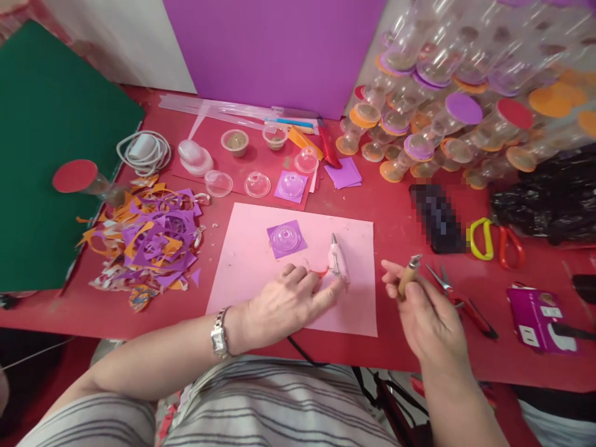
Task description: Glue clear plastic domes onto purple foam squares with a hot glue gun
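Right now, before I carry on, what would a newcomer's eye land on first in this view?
Probably the big pile of clear plastic pieces with coloured discs at the upper right, then the tangled heap of purple and orange scraps on the left of the red table. Nearer the middle, the left hand is by a pink glue gun on the pink sheet, while the right hand holds a wooden-handled tool.

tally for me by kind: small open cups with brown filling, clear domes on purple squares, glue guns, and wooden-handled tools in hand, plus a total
Small open cups: 2
Clear domes on purple squares: 2
Glue gun: 1
Wooden-handled tool, right hand: 1
Total: 6
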